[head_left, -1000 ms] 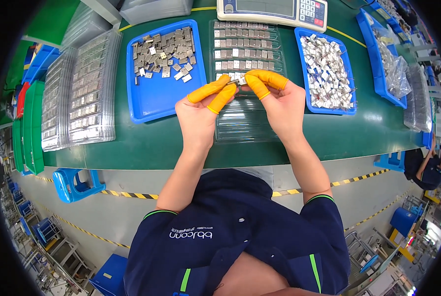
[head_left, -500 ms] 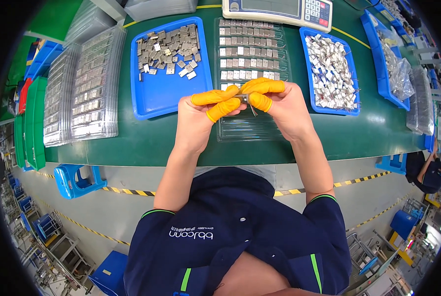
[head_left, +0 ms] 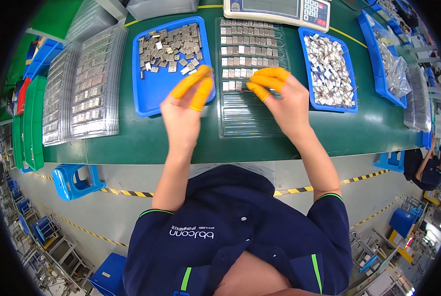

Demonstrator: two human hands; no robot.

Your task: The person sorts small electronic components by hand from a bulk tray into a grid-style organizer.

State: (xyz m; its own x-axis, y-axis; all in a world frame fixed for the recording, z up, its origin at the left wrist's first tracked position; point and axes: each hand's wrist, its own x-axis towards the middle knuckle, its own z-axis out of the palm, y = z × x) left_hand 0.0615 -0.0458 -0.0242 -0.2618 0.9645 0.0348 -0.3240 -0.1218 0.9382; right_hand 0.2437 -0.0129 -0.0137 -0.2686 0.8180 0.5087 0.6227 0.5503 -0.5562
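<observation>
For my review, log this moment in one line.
left hand: by blue tray of grey parts | right hand: over clear tray, at front row

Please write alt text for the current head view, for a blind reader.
A person's right hand is at a clear tray with rows of metal parts; the left hand hovers near a blue tray of loose pieces. Both wear yellow finger covers.

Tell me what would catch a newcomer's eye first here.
Probably the yellow finger covers on the left hand and right hand, in the picture's upper middle. Next, the neat rows in the clear tray, with loose metal pieces to their left and heaped white pieces to their right.
</observation>
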